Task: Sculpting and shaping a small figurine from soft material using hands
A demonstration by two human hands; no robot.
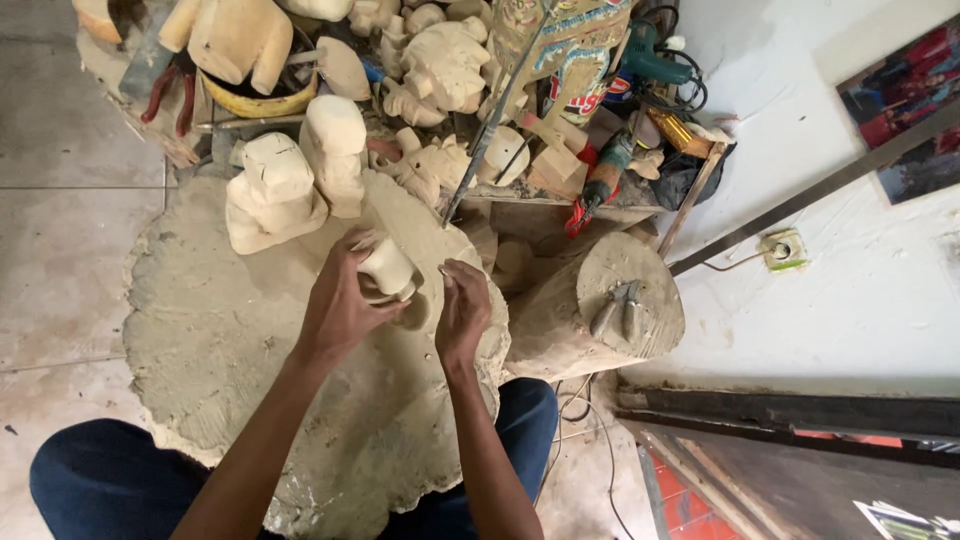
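Observation:
My left hand (340, 300) grips a small pale carved wooden piece (388, 268) and holds it just above a big round wooden slab (220, 330) that serves as a work surface. My right hand (464, 308) is beside the piece on its right, fingers curled close to its lower end; whether it holds a small tool I cannot tell. Two rough-cut pale wooden figures (270, 190) (336, 150) stand upright on the far part of the slab.
A log stump (590, 320) with pliers (618, 306) on top stands to the right. Behind are several unfinished carvings (440, 60), a painted carved figure (570, 50), a power drill (650, 60), cables and a wall socket (782, 248). My knees in dark trousers (100, 480) frame the slab.

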